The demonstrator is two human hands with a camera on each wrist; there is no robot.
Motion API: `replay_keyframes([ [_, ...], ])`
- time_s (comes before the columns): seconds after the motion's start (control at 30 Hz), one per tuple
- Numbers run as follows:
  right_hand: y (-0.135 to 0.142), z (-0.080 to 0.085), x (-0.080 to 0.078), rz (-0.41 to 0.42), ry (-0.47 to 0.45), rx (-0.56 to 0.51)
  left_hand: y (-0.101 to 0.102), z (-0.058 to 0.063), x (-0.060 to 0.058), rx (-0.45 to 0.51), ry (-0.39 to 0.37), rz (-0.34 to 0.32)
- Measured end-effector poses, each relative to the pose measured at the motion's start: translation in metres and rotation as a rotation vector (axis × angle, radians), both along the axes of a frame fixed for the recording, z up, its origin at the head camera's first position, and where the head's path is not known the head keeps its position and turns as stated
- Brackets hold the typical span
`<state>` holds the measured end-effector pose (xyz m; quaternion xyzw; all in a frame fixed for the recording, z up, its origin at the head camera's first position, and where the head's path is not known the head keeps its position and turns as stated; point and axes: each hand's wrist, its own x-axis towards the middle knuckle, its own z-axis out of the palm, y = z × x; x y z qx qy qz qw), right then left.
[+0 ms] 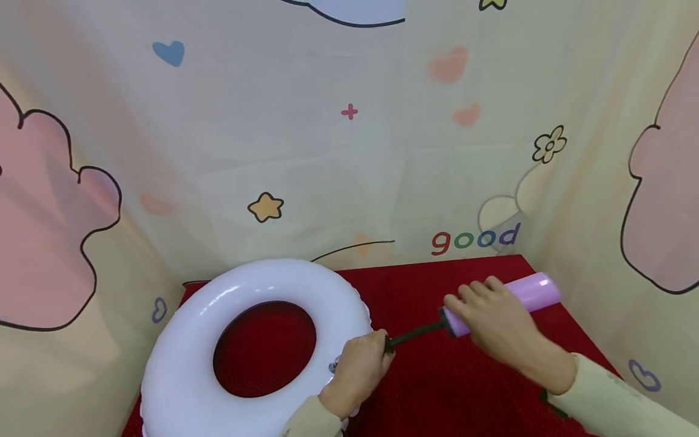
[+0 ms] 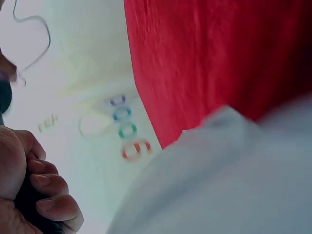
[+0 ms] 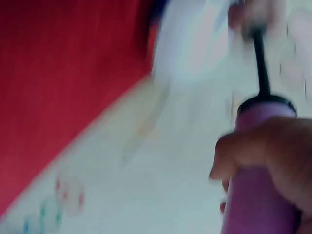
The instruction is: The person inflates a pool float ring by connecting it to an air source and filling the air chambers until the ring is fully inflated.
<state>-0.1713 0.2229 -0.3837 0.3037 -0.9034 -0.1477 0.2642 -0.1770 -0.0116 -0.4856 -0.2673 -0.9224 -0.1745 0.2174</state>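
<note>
A purple hand air pump [image 1: 534, 291] slants across the right side of the head view, its black rod [image 1: 419, 332] drawn out of the barrel. My right hand [image 1: 494, 318] is wrapped round the purple barrel near its rod end. The left hand [image 1: 357, 369] grips the pump's black handle [image 2: 30, 207], fingers curled round it in the left wrist view. Beside and partly behind that hand lies a white inflatable swim ring [image 1: 180, 346], rounded and full. A small clear valve-like piece [image 1: 334, 366] shows on the ring right at the left hand.
Red cloth [image 1: 431, 388] covers the table under the ring and the pump. A pale printed curtain [image 1: 327, 152] with hearts, stars and the word "good" [image 1: 475, 239] encloses the back and both sides.
</note>
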Motion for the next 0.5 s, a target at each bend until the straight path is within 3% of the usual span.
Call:
replay_keyframes([
  [0.13, -0.03, -0.019, 0.003, 0.071, 0.012, 0.033, 0.015, 0.003, 0.001, -0.016, -0.003, -0.032],
  [0.23, -0.038, -0.023, 0.005, 0.064, 0.0, 0.004, 0.018, 0.005, 0.003, -0.016, -0.017, -0.024],
  [0.4, -0.021, -0.009, 0.002, 0.063, -0.063, -0.006, 0.001, 0.006, 0.002, -0.031, -0.053, 0.001],
  [0.5, 0.001, 0.007, 0.0, 0.048, -0.027, -0.017, -0.011, 0.005, 0.001, -0.018, -0.046, 0.009],
])
